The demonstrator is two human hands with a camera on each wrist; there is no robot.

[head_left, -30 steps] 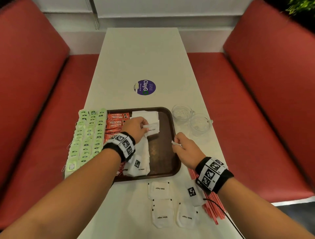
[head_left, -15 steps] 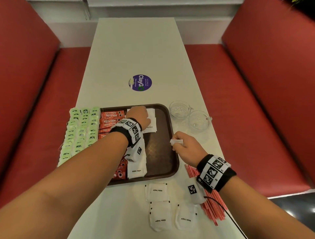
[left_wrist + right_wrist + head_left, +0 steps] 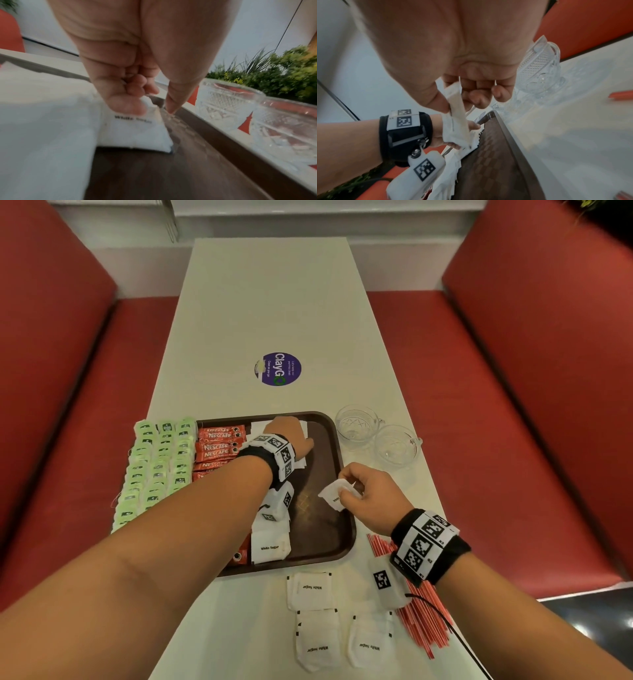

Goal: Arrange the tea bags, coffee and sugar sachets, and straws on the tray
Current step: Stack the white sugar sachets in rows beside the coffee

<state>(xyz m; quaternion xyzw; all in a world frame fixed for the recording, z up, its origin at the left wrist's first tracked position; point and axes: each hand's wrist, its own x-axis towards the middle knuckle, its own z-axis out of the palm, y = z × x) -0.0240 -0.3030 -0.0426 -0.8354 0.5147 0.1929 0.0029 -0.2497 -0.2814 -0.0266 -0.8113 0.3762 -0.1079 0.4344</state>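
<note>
A brown tray [image 3: 346, 518] holds a column of red coffee sachets [image 3: 219, 446] and a row of white sugar sachets [image 3: 270, 546]. Green tea bags [image 3: 154, 470] lie in rows over its left side. My left hand [image 3: 291, 433] reaches to the tray's far end, where curled fingers and thumb [image 3: 154, 108] pinch the far edge of a sugar sachet [image 3: 135, 131] lying on the tray. Over the tray's right rim my right hand [image 3: 363, 491] pinches another sugar sachet [image 3: 332, 495] between thumb and fingers [image 3: 453, 106]. Red straws [image 3: 423, 621] lie under my right wrist.
Three loose sugar sachets [image 3: 310, 590] lie on the white table [image 3: 274, 302] near the front edge. Two glass cups [image 3: 356, 426] [image 3: 397, 445] stand right of the tray. A purple sticker [image 3: 278, 369] is on the table beyond it. Red bench seats flank the table.
My left hand has carried its sugar sachet from mid-tray to the tray's far end and lowered it there. My right hand has raised its sachet over the tray's right rim.
</note>
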